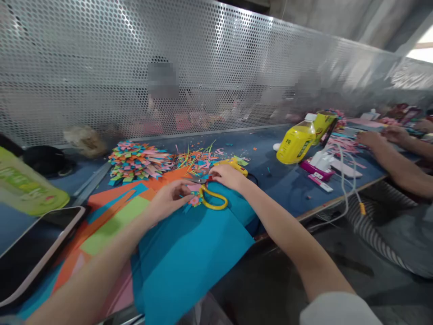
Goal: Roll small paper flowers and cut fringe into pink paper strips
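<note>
My left hand [170, 198] is closed in a pinch at a small multicoloured paper flower [195, 200], low over the blue paper. Just right of it is a pair of scissors [216, 205], a yellow handle loop towards me and the blades pointing left. My right hand [226, 176] has its fingers curled together beside the scissors' red part; what lies under the fingertips is hidden. Behind that hand is a yellow glue gun-like tool [237, 165], partly covered. Large blue paper sheets [189, 253] hang over the table's front edge beneath both hands.
A cone of folded paper pieces [138, 160] and paper scraps [199, 158] lie behind. At left are a phone [37, 253], a green bottle [30, 185] and coloured sheets [111, 225]. Rightward stand a yellow-labelled bottle [296, 143] and tissues [320, 164]; a co-worker's hands [375, 140] are beyond.
</note>
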`<state>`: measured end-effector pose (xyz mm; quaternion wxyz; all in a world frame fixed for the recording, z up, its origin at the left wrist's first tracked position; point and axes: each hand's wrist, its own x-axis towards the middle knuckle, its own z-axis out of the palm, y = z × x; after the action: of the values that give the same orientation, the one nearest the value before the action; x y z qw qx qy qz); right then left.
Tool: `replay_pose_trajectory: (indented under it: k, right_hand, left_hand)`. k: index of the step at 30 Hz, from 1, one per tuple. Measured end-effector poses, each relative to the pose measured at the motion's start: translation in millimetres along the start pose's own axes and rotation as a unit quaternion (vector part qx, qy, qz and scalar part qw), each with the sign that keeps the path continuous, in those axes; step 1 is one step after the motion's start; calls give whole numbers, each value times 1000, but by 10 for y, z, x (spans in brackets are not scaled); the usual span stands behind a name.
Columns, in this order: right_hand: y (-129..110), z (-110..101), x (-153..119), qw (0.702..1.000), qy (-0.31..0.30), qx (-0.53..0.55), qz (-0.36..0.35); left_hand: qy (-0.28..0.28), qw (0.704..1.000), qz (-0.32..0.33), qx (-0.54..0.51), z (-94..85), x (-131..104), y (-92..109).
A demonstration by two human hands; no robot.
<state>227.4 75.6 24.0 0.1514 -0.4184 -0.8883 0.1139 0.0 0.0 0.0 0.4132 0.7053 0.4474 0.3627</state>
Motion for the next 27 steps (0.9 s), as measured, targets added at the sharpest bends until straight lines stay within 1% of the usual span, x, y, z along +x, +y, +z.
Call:
replay_pose_trajectory:
  k: [5,9,14,18,20,21,22,24,25,27]
  right_hand:
    - [-49,4,3,999,-12,-46,-16]
    - [-70,54,-3,997,-4,-57,-43]
    - [-66,66,4,998,6,-26,-59]
    - [-101,18,-1,997,19,23,-65]
    - [-136,11,-22,994,25,78,-71]
    - [-157,15,-36,989,19,130,-73]
    - [-180,25,-52,978,5,194,-73]
    - [-231,53,-83,943,-37,322,-73]
    - [-259,67,-96,927,-54,364,-74]
    - [-315,91,-111,912,-63,400,-72]
  left_hand:
    - [-12,1000,1,1,8,6,11]
    - [-12,1000,-1,4,8,0,17]
    - [-18,1000,5,-1,7,5,-18]
    - [6,1000,-1,-21,13,-4,43]
    - [30,999,-3,-33,21,-9,97]
    - [41,998,-3,-40,26,-11,122]
    - [53,997,-1,-48,31,-11,144]
    - [82,994,4,-66,43,-9,173]
    - [101,992,9,-75,50,-8,181]
    - [136,987,21,-86,64,-10,189]
